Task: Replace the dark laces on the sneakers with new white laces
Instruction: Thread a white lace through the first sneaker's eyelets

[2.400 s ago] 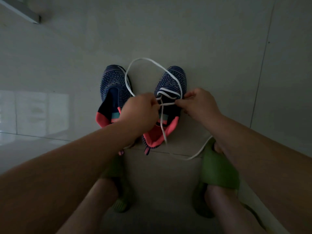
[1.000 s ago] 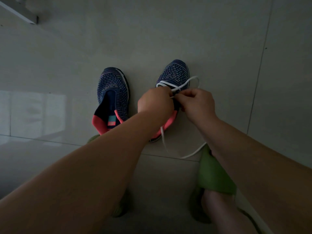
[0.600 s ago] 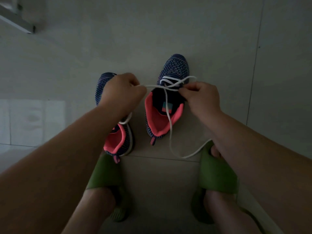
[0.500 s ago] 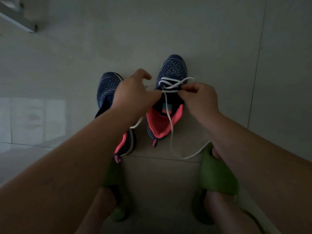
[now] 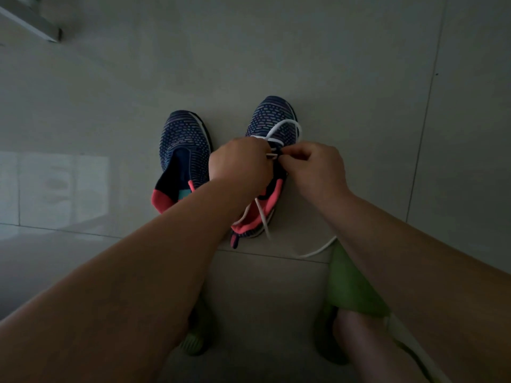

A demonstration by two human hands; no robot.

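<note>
Two navy knit sneakers on tile: left sneaker (image 5: 184, 150) unlaced; right sneaker (image 5: 272, 125) carried one white lace (image 5: 287, 125), pinched by left hand (image 5: 239, 163) and right hand (image 5: 312, 168) above its tongue.

The left hand (image 5: 240, 164) hides the eyelets and part of the white lace (image 5: 286, 127).

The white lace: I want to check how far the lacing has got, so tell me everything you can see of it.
The white lace is a thin, soft-looking cord, partly threaded across the front eyelets of the right-hand sneaker. One loop arcs over the toe area. The left hand and right hand pinch it at the eyelets. A loose tail runs back over the pink heel collar, curving onto the floor.
</note>
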